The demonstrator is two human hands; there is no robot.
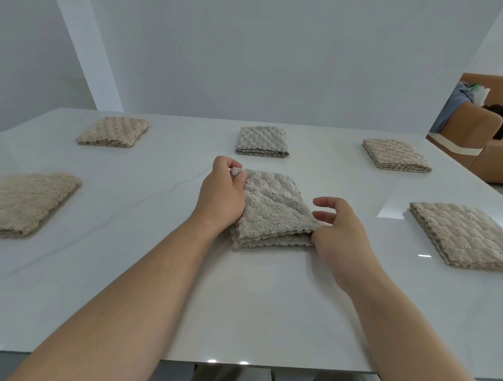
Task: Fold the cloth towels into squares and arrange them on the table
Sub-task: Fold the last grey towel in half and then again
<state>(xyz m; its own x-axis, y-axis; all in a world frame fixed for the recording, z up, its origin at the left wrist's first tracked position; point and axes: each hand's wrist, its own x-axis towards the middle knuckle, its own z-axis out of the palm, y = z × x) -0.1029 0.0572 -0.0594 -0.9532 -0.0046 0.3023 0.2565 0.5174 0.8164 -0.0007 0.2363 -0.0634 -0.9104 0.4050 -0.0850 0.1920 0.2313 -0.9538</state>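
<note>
At the middle of the white counter point(154, 272) lies a folded grey towel point(272, 211); the left hand point(222, 193) pinches its far-left corner, fingers curled shut on the cloth, while the right hand point(339, 237) touches the near-right corner with fingers loosely spread. 5 other folded towels ring it: beige at 9 point(25, 203), 11 point(114, 132), 1 point(396, 155) and 3 o'clock point(467, 234), grey at 12 point(262, 140).

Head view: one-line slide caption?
Both hands, left hand and right hand, square a grey towel among five folded towels on the white table.
</note>
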